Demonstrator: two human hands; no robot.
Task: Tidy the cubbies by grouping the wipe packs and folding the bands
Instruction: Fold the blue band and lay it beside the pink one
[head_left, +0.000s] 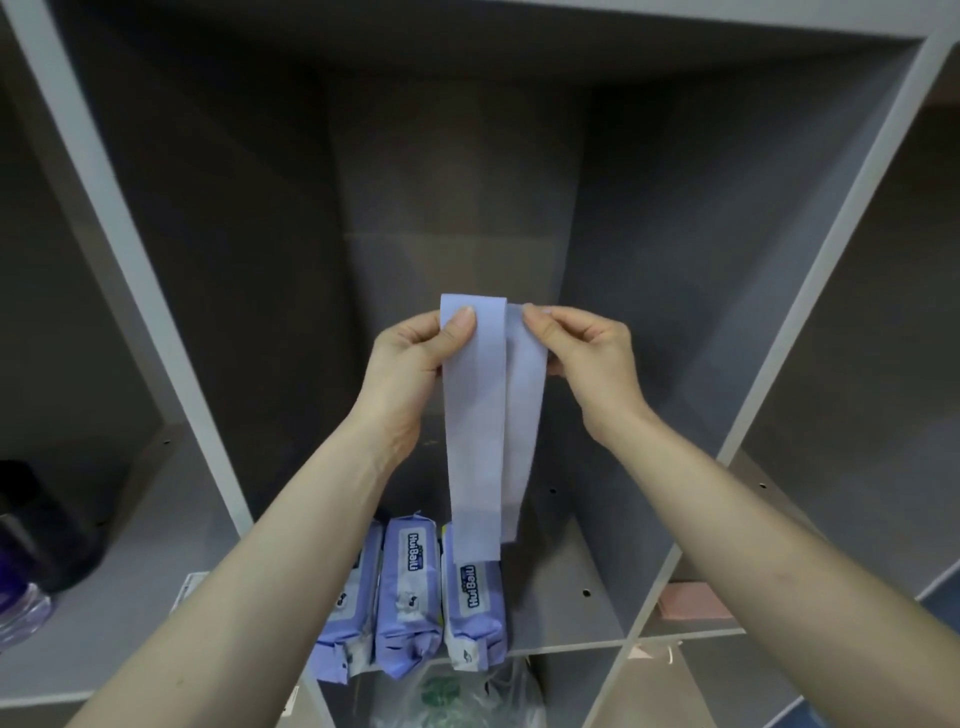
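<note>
Both hands, left hand (415, 353) and right hand (592, 353), each keep a pinched grip on the band (480, 415), hanging doubled above the wipe packs (410, 587) lined up in the cubby (571, 597), probably so its ends match before folding.

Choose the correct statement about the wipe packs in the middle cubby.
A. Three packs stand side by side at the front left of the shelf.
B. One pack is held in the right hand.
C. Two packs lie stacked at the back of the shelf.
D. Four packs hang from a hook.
A: three purple wipe packs stand side by side at the front left of the cubby shelf, while the left hand and right hand hold only the lilac band.
</note>
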